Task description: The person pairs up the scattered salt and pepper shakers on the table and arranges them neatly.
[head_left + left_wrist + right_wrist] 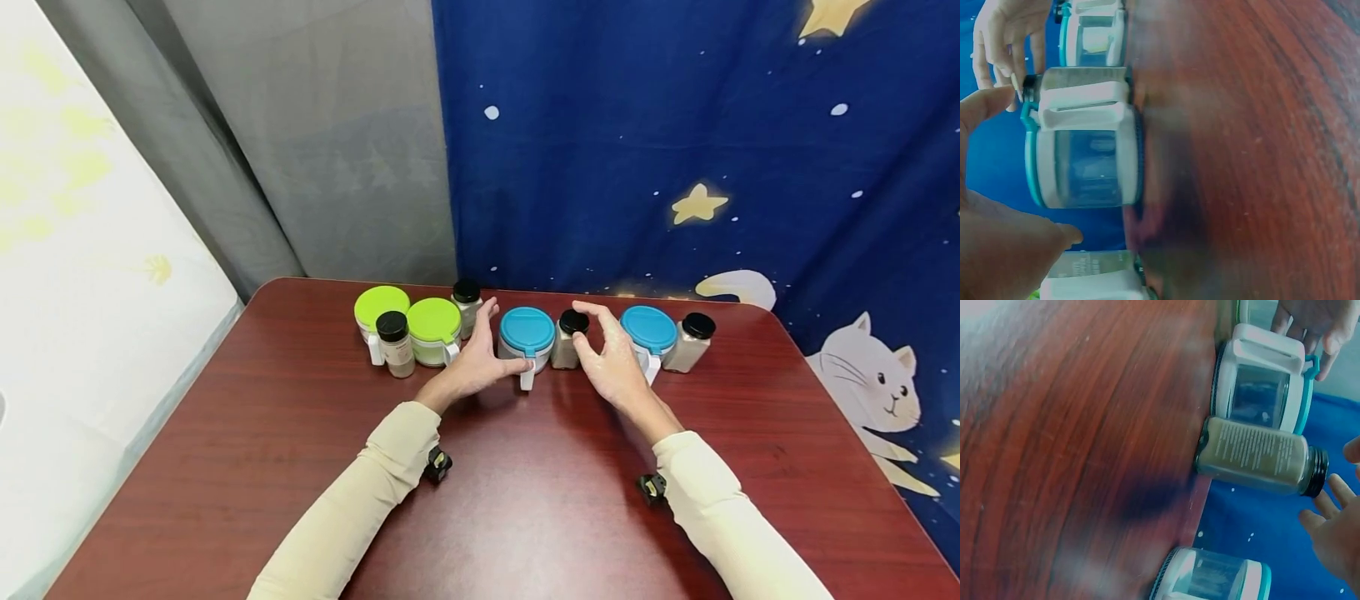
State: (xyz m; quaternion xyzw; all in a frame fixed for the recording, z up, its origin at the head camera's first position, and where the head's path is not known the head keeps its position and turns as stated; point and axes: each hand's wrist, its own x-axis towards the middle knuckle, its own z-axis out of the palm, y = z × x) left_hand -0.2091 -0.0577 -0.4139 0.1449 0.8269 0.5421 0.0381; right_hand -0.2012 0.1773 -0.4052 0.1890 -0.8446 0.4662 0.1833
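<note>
Standing beside the blue-lidded pot, the black-capped jar points cap-up, long axis vertical; left hand and right hand loosely spread.

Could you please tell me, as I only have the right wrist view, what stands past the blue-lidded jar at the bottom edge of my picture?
Observer: The head view shows a black-capped bottle just right of that blue-lidded jar.
Operator: Thank you; and what lids are on the jars to the left of the left hand?
Observer: Both those jars have green lids.
Operator: Is anything in front of them?
Observer: Yes, another bottle, also with a black cap.
</note>
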